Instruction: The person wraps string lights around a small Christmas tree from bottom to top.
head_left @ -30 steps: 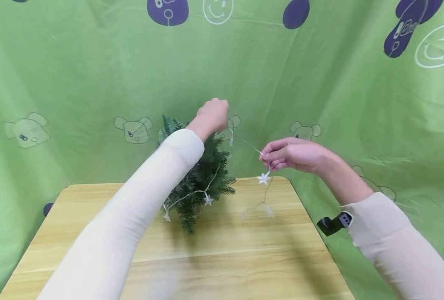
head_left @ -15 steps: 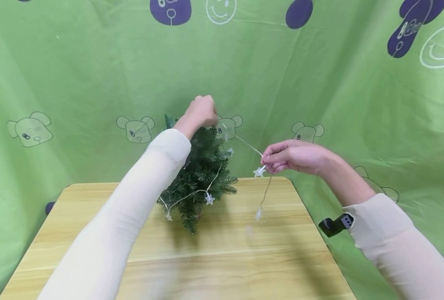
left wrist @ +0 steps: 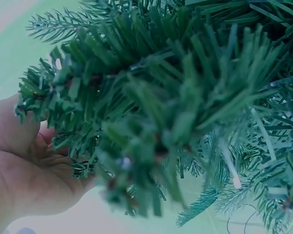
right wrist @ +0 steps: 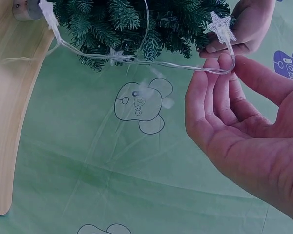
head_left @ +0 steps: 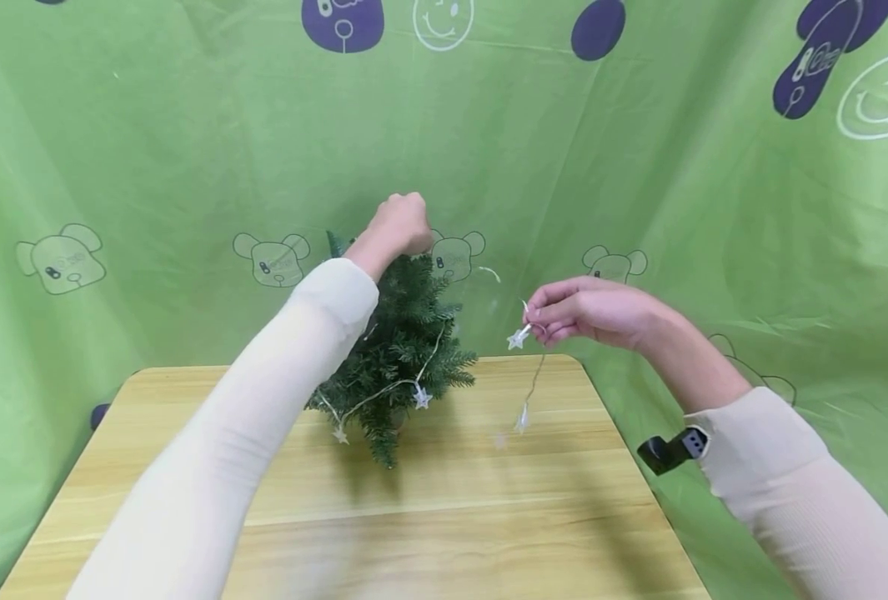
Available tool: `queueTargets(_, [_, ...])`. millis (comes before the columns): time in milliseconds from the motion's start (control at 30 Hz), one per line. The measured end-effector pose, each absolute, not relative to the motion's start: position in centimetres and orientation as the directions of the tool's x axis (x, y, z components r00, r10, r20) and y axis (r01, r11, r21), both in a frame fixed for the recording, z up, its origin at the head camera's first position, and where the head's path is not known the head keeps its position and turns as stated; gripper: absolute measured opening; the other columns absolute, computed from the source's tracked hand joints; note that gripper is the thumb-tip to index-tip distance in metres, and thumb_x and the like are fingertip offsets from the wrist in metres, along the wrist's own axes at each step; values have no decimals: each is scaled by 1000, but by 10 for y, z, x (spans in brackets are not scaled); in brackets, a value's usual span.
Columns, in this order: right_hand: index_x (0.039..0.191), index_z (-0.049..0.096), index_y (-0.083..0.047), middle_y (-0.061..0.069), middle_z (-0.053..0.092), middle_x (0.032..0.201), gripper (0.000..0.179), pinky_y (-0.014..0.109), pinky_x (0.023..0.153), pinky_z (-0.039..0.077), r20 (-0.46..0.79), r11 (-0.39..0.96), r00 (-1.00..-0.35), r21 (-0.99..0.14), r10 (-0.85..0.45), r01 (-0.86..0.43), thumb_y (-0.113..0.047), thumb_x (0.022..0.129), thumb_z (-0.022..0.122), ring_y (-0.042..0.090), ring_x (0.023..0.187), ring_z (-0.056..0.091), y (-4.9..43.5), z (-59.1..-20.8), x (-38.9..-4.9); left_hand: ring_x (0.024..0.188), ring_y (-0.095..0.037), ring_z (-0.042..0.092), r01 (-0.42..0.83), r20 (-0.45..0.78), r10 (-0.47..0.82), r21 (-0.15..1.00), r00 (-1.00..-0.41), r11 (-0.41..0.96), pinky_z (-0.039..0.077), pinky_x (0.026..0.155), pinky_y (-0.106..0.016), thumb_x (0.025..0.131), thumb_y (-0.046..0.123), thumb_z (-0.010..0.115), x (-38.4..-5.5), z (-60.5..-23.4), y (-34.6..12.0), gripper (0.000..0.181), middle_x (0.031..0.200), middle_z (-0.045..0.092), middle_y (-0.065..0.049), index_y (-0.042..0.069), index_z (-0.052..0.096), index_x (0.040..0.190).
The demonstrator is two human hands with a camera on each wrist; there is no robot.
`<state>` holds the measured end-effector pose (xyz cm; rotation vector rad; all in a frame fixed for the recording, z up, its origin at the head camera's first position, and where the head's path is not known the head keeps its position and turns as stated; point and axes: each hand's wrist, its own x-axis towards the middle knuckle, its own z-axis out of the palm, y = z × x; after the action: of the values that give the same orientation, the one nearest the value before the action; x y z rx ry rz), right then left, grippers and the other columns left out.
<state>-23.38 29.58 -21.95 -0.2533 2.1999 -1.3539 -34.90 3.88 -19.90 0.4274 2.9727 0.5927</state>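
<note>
While fingers [right wrist: 197,100] of right hand [head_left: 592,312] pinch star-light string [head_left: 519,338] | left hand [head_left: 402,225] high at tree [head_left: 406,329] (its grip I can't tell) | tree stands on worktop [head_left: 474,533], star lights [head_left: 422,397] across its front

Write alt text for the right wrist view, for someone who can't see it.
A right hand pinches a light string, one clear star beside the pinch. Beyond are a left hand and a dark green tree; a wooden table borders the left, against patterned green cloth.
</note>
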Motion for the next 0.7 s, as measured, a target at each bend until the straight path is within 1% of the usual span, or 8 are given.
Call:
queueTargets(267, [110, 62, 1, 8, 67, 96, 16, 28, 85, 60, -350, 475, -835, -871, -425, 123, -9, 98, 62, 14, 83, 65, 294, -219, -234, 48, -10, 19, 337, 63, 343, 426, -937, 840, 25, 44, -21, 79, -6, 47, -336, -193, 47, 33, 52, 23, 5, 16, 34, 58])
queueTargets(300, [110, 62, 1, 8, 67, 96, 16, 28, 85, 60, -350, 476, -836, -871, -424, 123, -9, 98, 62, 14, 83, 65, 294, -219, -234, 48, -9, 26, 363, 75, 367, 427, -927, 828, 30, 45, -21, 81, -4, 49, -332, -191, 50, 31, 51, 33, 5, 14, 43, 57])
queueTargets(333, [111, 62, 2, 8, 67, 96, 16, 29, 86, 60, -349, 476, -836, -871, -423, 122, -9, 98, 61, 14, 84, 65, 293, -219, -234, 49, -9, 35, 393, 89, 395, 429, -914, 813, 37, 48, -20, 82, -4, 51, -327, -188, 53, 28, 54, 45, 4, 13, 52, 59])
queueTargets(400, [111, 62, 2, 8, 67, 97, 17, 29, 86, 59, -345, 476, -839, -871, -422, 119, -9, 98, 61, 14, 84, 65, 293, -218, -233, 64, -12, 56, 451, 103, 454, 433, -885, 781, 51, 61, -22, 86, -1, 56, -318, -185, 61, 21, 74, 68, -1, 10, 71, 76])
queueTargets(433, [112, 62, 2, 8, 67, 97, 17, 29, 86, 59, -343, 474, -840, -872, -421, 119, -9, 98, 61, 14, 85, 65, 293, -218, -233, 74, -14, 63, 479, 105, 487, 446, -867, 756, 55, 68, -23, 87, 0, 58, -314, -184, 65, 20, 89, 74, -3, 9, 76, 88])
queueTargets(500, [112, 62, 2, 8, 68, 97, 17, 29, 86, 59, -340, 468, -840, -876, -423, 118, -8, 98, 61, 14, 85, 65, 292, -218, -233, 102, -19, 69, 544, 108, 562, 451, -820, 707, 58, 86, -27, 90, 4, 65, -305, -184, 73, 28, 121, 74, -6, 9, 75, 115])
queueTargets(567, [112, 63, 1, 8, 68, 98, 16, 28, 85, 59, -338, 461, -840, -879, -425, 121, -8, 98, 60, 14, 85, 66, 292, -218, -233, 110, -20, 69, 593, 96, 627, 459, -773, 661, 58, 86, -24, 89, 5, 68, -298, -187, 80, 35, 124, 73, -8, 9, 71, 124])
queueTargets(700, [111, 63, 0, 7, 68, 98, 15, 27, 85, 59, -335, 448, -836, -886, -435, 122, -7, 99, 60, 14, 86, 66, 292, -217, -233, 106, -16, 70, 650, 59, 716, 477, -695, 592, 57, 81, -20, 88, 7, 74, -289, -197, 90, 38, 120, 75, -6, 11, 70, 125])
